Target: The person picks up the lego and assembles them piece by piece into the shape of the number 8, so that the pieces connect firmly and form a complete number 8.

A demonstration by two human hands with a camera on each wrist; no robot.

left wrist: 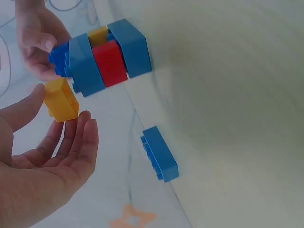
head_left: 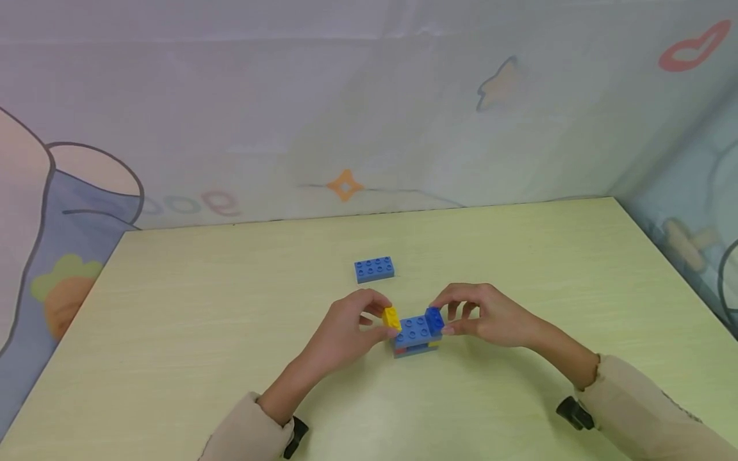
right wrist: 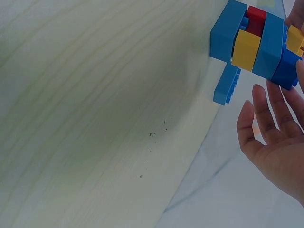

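On the table stands a stack of toy building bricks: a long blue brick (right wrist: 228,31) at the bottom, a red brick (left wrist: 110,63) and a yellow one (right wrist: 246,50) between, and another long blue brick (head_left: 412,328) above, studs up. My left hand (head_left: 346,326) pinches a small yellow brick (left wrist: 61,100) between thumb and fingers, just off the stack's left end. At the right end, my right hand (head_left: 496,314) pinches a small dark blue brick (head_left: 435,320) against the stack's top. Whether it is fully pressed down I cannot tell.
Behind the stack a loose long blue brick (head_left: 375,269) lies studs up on the pale wooden table (head_left: 230,288). A printed cloth (head_left: 288,115) hangs along the table's back edge, and another side of cloth is at the right.
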